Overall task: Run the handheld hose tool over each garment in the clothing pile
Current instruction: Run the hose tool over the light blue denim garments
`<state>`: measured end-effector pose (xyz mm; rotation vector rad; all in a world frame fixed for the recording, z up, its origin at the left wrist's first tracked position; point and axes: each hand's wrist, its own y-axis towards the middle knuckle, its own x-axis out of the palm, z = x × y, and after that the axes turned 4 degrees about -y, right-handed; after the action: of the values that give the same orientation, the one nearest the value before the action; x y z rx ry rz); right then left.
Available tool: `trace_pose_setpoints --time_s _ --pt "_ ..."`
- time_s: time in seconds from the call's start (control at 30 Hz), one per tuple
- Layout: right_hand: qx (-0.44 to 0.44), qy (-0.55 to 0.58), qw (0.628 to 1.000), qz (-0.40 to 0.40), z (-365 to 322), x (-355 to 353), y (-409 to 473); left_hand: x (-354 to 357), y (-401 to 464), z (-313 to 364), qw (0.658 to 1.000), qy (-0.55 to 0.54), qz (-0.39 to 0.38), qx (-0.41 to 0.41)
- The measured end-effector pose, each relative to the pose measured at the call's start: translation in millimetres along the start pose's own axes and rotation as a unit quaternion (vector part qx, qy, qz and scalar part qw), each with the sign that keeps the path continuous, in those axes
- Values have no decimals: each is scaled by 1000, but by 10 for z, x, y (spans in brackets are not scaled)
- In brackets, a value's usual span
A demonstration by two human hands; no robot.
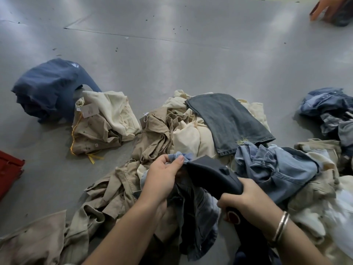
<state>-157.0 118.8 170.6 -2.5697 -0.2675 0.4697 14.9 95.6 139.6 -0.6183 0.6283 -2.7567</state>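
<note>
Left hand [162, 174] is pinching a bunched-up bit of light blue denim garment [193, 207] between thumb and fingers, holding it up near the middle of the frame, with the rest of it hanging down dark and crumpled between the two forearms. Right hand [246, 197] has its fingers wrapped round the handle of a dark grey plastic handheld hose tool [214, 174], and there's a metal bangle [280, 226] on that wrist. The tool's nose sits right up against the pinched fabric, just beside the left fingertips.

All this is over a messy clothing pile [172, 131] of khaki and cream pieces spread on the grey floor [172, 44]. A dark grey denim trouser leg [229, 121] lies flat across the top of the pile, centre right. Just right of the tool there's a crumpled mid-blue denim piece [277, 165].

Further out, a smaller folded cream and khaki bundle with a yellow cord [101, 123] sits left of centre, touching a navy blue garment [47, 88] in the upper left. More blue denim heaped [328, 113] at the right edge. Something red [9, 169] pokes in at the left edge, can't tell what. Somebody else's hand [324, 8] is in the top right corner, too cut off to say more.
</note>
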Motion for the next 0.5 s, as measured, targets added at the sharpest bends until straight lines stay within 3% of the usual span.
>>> trace_pose_setpoints --time_s 0.13,0.23,0.33,0.5 --pt "-33 35 997 62 9 -52 23 17 0 -3 1000 -8 -2 -8" --pt "-31 17 999 16 -6 -6 -29 24 9 -11 1000 -9 -1 -11" --pt "-60 -24 997 40 27 24 -21 17 29 -25 1000 3 4 -15" --pt "-68 3 997 36 41 -8 -14 56 10 -30 999 26 -9 -35"
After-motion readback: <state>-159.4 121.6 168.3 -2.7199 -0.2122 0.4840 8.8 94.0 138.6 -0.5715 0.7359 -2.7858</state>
